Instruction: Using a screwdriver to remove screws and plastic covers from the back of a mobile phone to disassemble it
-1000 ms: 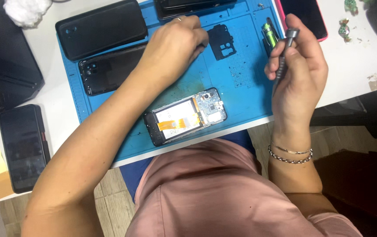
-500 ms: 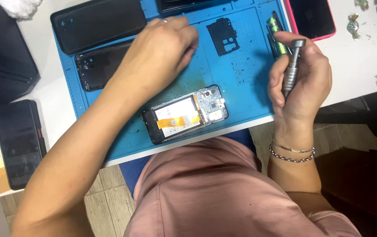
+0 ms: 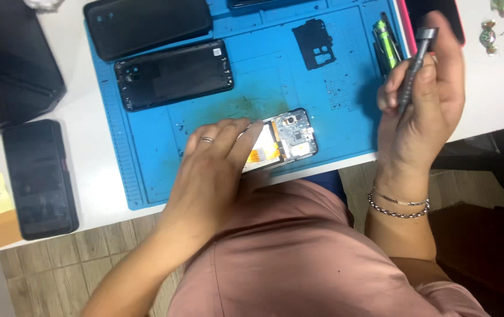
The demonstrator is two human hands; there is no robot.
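opened phone: an opened phone [image 3: 284, 140] with its back cover off is laid flat near the front edge of the blue mat [image 3: 146, 176], which is spread on the white worktop [image 3: 96, 202]. The circuit board and the camera end are exposed on the right; the white-and-orange middle part is half hidden under the fingers.

left hand: the left hand [image 3: 216, 161] is laid over the phone's left part, fingers together and pressed flat on it. It is steadied that way rather than gripped.

right hand: the right hand [image 3: 419, 111] is closed around a grey screwdriver [image 3: 413, 70], held up off the mat, well apart from the phone, tip pointing down toward the palm.

handling: light and stiff, probably, but pretty fragile with the insides bare. The board and the orange ribbon are best left untouched. The outer frame edges look like the safe spot to be gripped, or it can be pinned flat as now. Smooth mat, so some sliding is to be expected unless it's held down.

nearby: a black back cover [image 3: 172, 75] and a second dark phone [image 3: 146, 23] are lying further back on the mat, plus a small black bracket [image 3: 317, 46] and a green tool [image 3: 385, 41]. Another black phone [image 3: 40, 176] is lying on the worktop off to the left.
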